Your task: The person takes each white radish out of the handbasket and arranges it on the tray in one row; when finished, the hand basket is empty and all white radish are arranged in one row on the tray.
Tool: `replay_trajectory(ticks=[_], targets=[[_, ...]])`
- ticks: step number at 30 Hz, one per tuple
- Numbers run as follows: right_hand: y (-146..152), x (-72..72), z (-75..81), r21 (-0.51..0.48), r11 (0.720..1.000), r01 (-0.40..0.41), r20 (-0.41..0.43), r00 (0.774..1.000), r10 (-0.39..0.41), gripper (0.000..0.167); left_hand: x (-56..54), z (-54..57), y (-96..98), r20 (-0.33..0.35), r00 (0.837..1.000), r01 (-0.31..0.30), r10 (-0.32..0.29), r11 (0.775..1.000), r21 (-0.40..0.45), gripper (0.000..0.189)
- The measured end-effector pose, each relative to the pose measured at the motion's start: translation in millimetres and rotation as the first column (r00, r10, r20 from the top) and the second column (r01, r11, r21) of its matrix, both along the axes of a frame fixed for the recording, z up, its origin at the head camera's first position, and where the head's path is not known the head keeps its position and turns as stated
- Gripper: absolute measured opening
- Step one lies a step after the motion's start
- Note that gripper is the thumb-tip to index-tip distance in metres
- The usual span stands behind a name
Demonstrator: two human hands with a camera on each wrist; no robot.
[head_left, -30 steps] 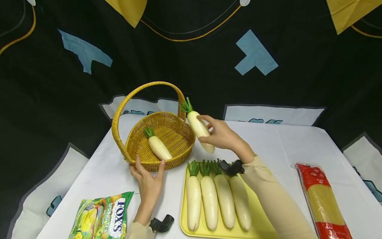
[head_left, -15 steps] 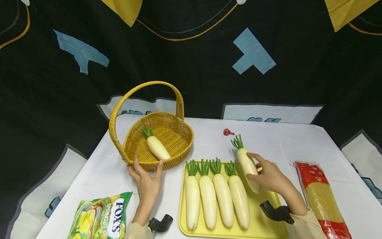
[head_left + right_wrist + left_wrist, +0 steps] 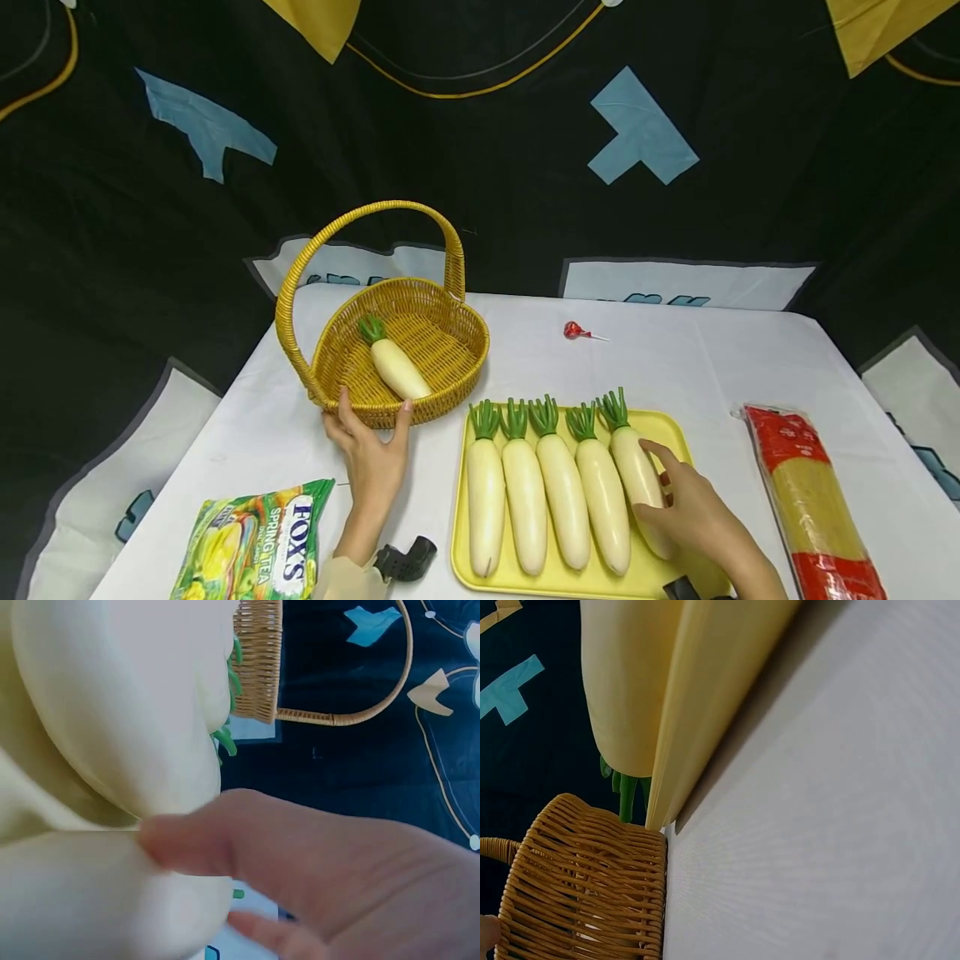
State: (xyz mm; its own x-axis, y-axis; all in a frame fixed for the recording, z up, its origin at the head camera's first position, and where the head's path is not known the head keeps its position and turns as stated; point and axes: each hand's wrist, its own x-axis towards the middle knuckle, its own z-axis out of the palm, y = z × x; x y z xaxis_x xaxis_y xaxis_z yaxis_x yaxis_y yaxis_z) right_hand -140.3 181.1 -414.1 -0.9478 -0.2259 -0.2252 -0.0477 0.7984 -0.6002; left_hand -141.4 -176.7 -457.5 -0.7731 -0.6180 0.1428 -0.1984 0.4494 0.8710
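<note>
My right hand [image 3: 693, 508] holds a white radish [image 3: 637, 475] with green stems on the yellow tray [image 3: 678, 433], thumb on one side and fingers across it. Close up in the right wrist view, the thumb lies against its pale body. Several more radishes [image 3: 564, 500] lie side by side to its left. My left hand [image 3: 373, 458] touches the near rim of the wicker basket [image 3: 461, 375], thumb and forefinger spread apart. One radish [image 3: 399, 369] lies in that basket. In the left wrist view only a fingertip shows at the wicker wall [image 3: 585, 892].
A green FOX'S candy bag [image 3: 255, 542] lies at the front left. On the right is a red and yellow noodle pack [image 3: 813, 500]. A red lollipop [image 3: 576, 330] sits towards the back. The basket's tall handle [image 3: 393, 206] arches upward; a black cloth hangs behind the table.
My right hand has carried the radish from beside the basket down to the right and onto the tray, alongside the others. The lollipop has come into view. My left hand stays at the basket.
</note>
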Motion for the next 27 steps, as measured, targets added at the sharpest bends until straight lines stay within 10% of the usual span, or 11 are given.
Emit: replay_trajectory(ticks=[27], targets=[[-3,-16.5,19.7,0.168,0.984,-0.055,0.021,0.998,0.052,0.079,0.6,1.0,-1.1,0.003,1.000,0.002,-0.002,1.000,-0.006,0.093]])
